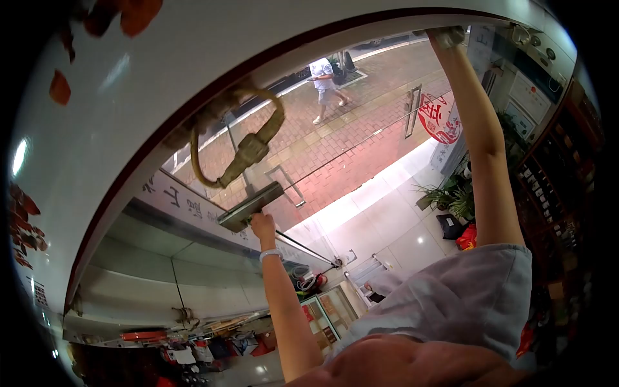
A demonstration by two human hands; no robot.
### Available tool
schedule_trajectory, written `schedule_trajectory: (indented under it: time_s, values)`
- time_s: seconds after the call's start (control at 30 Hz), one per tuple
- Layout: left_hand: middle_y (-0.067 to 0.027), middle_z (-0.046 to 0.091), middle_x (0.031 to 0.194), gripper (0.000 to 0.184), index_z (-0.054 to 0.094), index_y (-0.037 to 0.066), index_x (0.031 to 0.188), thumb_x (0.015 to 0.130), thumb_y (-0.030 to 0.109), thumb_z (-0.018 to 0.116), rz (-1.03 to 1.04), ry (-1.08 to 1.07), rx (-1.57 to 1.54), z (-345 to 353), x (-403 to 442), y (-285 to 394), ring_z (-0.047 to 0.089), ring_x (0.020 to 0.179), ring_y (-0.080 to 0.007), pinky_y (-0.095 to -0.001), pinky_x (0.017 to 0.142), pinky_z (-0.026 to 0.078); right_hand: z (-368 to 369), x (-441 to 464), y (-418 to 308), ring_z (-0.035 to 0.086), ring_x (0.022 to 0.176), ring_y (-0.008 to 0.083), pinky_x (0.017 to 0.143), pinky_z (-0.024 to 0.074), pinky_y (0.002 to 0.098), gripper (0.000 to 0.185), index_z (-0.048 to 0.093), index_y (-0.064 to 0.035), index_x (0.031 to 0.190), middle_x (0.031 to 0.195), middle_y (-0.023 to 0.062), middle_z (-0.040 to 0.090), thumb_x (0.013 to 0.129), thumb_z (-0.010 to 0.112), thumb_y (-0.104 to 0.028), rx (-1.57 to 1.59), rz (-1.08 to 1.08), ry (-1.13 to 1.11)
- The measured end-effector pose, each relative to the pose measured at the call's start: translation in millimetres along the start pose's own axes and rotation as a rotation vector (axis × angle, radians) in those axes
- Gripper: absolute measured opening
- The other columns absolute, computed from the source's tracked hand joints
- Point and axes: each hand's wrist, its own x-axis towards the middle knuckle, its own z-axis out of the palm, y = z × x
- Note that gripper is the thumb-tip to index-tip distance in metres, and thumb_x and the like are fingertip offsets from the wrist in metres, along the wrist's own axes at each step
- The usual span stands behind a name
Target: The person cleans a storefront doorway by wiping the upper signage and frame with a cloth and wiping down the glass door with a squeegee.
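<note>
My left hand [263, 229], with a pale band at the wrist, is closed against the lower side of a long grey metal block [250, 206] by the glass doorway. Whatever its fingers grip is too small to make out. My right hand [446, 37] reaches up to the top of the door frame at the upper right. A greyish thing shows there, and the fingers are too hidden to read. Close to the camera, a curved brass-coloured metal loop [255, 147] hangs by the frame, above the grey block.
Beyond the glass, a person in light clothes [322, 84] walks on brick paving [377, 100]. Potted plants [461, 197] and a black bag [451, 226] stand on the tiled floor. Dark shelves [545, 187] line the right side. A glass display case [330, 309] is below.
</note>
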Motion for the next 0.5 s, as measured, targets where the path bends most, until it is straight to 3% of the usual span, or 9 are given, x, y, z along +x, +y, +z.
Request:
schedule_trajectory:
  time_s: [0.2,0.27,0.5]
  values:
    - [-0.0247,0.055,0.083,0.03,0.049,-0.009,0.084,0.064,0.013,0.05,0.079,0.13,0.039,17,9,-15,0.054,0.077,-0.0352,-0.0401,0.072,0.043,72,-69,-45,0.045,0.079,0.0259,0.07,0.0365,0.0355,0.035,0.04,0.0045,0.098,0.089,0.0181,0.046,0.078,0.036,-0.023,-0.296,-0.442,-0.185]
    - [-0.023,0.055,0.079,0.027,0.047,-0.008,0.082,0.064,0.012,0.049,0.218,0.213,0.07,23,10,-20,0.055,0.074,-0.0346,-0.0404,0.071,0.043,94,-98,-53,0.045,0.081,0.0264,0.071,0.0357,0.0357,0.035,0.04,0.005,0.098,0.09,0.0186,0.045,0.078,0.036,-0.023,-0.307,-0.549,-0.25]
    - [-0.0227,0.055,0.076,0.021,0.047,-0.005,0.076,0.066,0.012,0.048,0.119,0.239,0.055,25,13,-18,0.055,0.072,-0.034,-0.0402,0.066,0.045,138,-192,-63,0.042,0.085,0.0279,0.074,0.033,0.0367,0.036,0.038,0.0067,0.1,0.094,0.0205,0.043,0.077,0.035,-0.021,-0.229,-0.842,-0.485]
